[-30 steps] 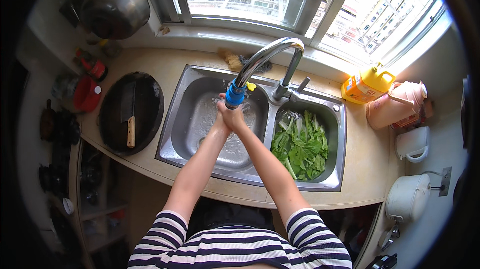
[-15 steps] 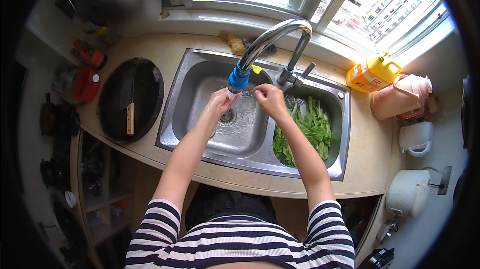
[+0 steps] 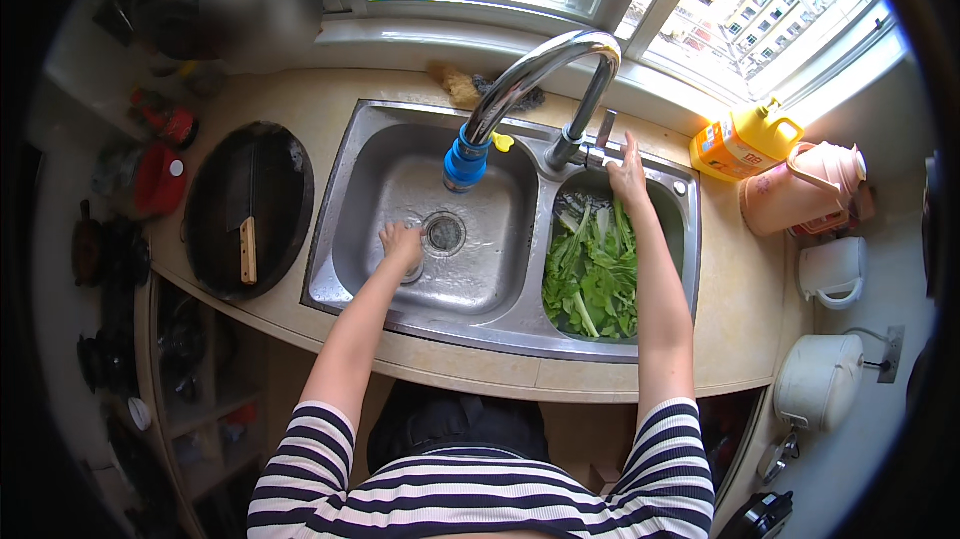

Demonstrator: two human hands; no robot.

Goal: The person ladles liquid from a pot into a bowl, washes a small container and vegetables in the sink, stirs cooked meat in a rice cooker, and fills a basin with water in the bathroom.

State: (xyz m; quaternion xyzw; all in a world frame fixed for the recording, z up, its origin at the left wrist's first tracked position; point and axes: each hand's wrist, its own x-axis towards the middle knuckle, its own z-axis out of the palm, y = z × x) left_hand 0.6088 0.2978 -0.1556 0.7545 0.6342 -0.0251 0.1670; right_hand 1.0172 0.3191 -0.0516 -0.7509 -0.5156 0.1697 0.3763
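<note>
In the left sink basin [image 3: 480, 289], my left hand [image 3: 402, 242] reaches down just left of the drain [image 3: 444, 234]. Its fingers are bent, and a round, shiny rim shows beside the wrist; what the fingers hold is mostly hidden. My right hand [image 3: 628, 177] is at the tap lever [image 3: 606, 129], its fingers stretched out and touching the lever's base. Above the left basin hangs the chrome tap [image 3: 545, 64] with a blue nozzle [image 3: 465, 164]; I see no stream under it. Green leafy vegetables [image 3: 600, 274] lie in water in the right basin.
To the left, a knife [image 3: 248, 244] with a wooden handle lies on a round black pan [image 3: 205, 229]. A yellow jug [image 3: 745, 144] and a pink thermos [image 3: 795, 194] stand at the right. Behind the sink lies a tan scrubber [image 3: 458, 87] by the window.
My hands have parted from under the nozzle. The left went down beside the drain; the right moved right to the tap lever, which now points more upright. The water's splashing has eased.
</note>
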